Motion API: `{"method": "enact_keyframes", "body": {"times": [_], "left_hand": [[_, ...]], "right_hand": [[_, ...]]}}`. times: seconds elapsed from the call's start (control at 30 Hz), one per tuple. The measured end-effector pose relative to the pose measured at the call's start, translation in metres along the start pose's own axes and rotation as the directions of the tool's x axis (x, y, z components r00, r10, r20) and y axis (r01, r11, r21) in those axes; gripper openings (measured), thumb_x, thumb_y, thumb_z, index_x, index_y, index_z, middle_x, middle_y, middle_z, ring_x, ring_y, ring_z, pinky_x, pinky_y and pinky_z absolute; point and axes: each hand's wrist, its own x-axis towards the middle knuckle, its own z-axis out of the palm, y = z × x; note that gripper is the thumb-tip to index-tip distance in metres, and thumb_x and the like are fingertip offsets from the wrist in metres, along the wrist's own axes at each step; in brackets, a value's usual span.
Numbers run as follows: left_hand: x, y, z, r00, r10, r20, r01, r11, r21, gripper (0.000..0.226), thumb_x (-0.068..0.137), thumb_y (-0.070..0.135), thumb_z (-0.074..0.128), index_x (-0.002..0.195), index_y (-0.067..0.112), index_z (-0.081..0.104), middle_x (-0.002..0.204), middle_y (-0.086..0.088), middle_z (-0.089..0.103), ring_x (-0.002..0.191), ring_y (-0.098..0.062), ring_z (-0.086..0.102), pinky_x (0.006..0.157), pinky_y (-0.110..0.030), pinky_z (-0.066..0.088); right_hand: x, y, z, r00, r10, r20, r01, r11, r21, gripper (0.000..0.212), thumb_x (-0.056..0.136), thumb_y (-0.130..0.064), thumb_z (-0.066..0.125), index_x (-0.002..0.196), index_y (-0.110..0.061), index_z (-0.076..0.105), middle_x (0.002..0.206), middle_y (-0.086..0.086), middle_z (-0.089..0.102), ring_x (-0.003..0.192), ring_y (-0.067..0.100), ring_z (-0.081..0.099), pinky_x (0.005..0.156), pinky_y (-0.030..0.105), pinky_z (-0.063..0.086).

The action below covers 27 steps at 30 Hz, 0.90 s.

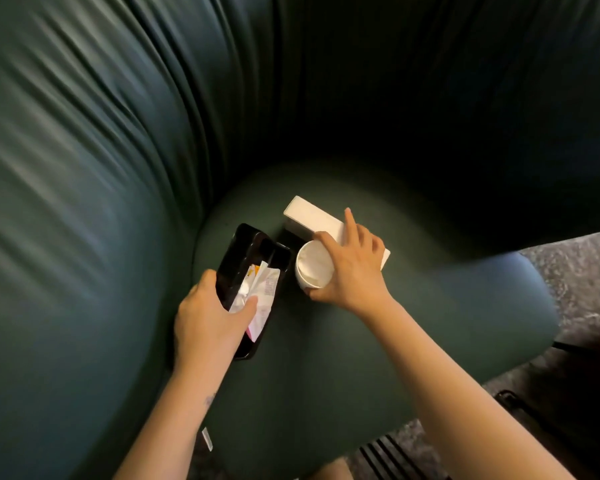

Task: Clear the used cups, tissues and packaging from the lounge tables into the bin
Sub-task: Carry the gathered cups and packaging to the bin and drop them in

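- The left hand (208, 317) grips the near end of a black tray (246, 244). Its fingers are curled round the left edge of the tray and the thumb lies across the top.
- Under that thumb, inside the tray, lie crumpled papers (265, 289), white with a little pink and yellow print. The thumb presses them down.
- Beyond this grip the far part of the tray is bare and shiny.
- The right hand (354, 268) holds a white cup (314, 263) from its right side. The thumb is on the near wall and the fingers are bent over the far rim, so the hand is partly closed round the cup.
- The cup stands upright with its mouth toward the camera. The inside is pale, and I cannot tell if something is in it.
- To the left of this grip, the cup is just beside the tray.
- The forefinger of the right hand is stretched out, away from the cup. Its tip touches a white box (309, 214), which lies flat just beyond the grip and passes under the hand.
- A dark thing (288, 233) lies between the box and the tray. I cannot tell what it is.
- Below both hands is a green seat (326, 358), on which the box lies. A pleated backrest (84, 133) rises beyond and to the left of the hands, and a grey carpet (575, 271) shows to the right of the right arm.
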Motion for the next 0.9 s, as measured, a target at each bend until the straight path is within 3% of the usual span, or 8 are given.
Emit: {"method": "enact_keyframes", "body": {"times": [0.13, 0.3, 0.6, 0.9], "left_hand": [[0.003, 0.003, 0.001, 1.0, 0.01, -0.008, -0.01, 1.0, 0.003, 0.035, 0.074, 0.029, 0.072, 0.091, 0.013, 0.047, 0.091, -0.006, 0.059, 0.076, -0.02, 0.049, 0.051, -0.024, 0.031], [0.005, 0.002, 0.002, 1.0, 0.024, -0.017, -0.024, 1.0, -0.018, 0.034, 0.074, 0.029, 0.072, 0.086, 0.014, 0.045, 0.086, -0.003, 0.057, 0.073, -0.02, 0.05, 0.047, -0.018, 0.028], [-0.003, 0.005, -0.01, 0.997, 0.06, -0.045, -0.061, 0.998, -0.033, 0.036, 0.072, 0.03, 0.073, 0.087, 0.011, 0.047, 0.091, -0.009, 0.061, 0.078, -0.028, 0.056, 0.059, -0.03, 0.04], [-0.037, 0.053, -0.091, 0.973, 0.183, -0.142, -0.191, 0.981, -0.046, 0.036, 0.074, 0.031, 0.071, 0.091, 0.01, 0.048, 0.093, -0.01, 0.06, 0.082, -0.027, 0.056, 0.062, -0.034, 0.041]], "right_hand": [[0.001, 0.0, 0.001, 1.0, -0.006, 0.023, 0.006, 1.0, -0.02, 0.086, 0.051, -0.05, 0.076, 0.127, -0.035, 0.038, 0.15, 0.017, 0.01, 0.127, 0.038, 0.02, 0.099, 0.047, 0.014], [0.002, 0.001, 0.0, 1.0, -0.024, 0.001, 0.024, 1.0, -0.012, 0.082, 0.048, -0.045, 0.076, 0.121, -0.032, 0.041, 0.128, 0.011, 0.031, 0.109, 0.034, 0.032, 0.089, 0.04, 0.022], [-0.012, -0.005, -0.018, 0.999, 0.013, -0.029, -0.011, 0.998, 0.061, 0.083, 0.048, -0.045, 0.077, 0.122, -0.03, 0.043, 0.125, 0.01, 0.033, 0.107, 0.031, 0.033, 0.087, 0.037, 0.023], [-0.04, -0.034, -0.121, 0.991, -0.002, -0.133, 0.01, 0.998, 0.062, 0.085, 0.051, -0.052, 0.076, 0.125, -0.03, 0.041, 0.125, 0.009, 0.033, 0.107, 0.028, 0.031, 0.088, 0.038, 0.023]]}}
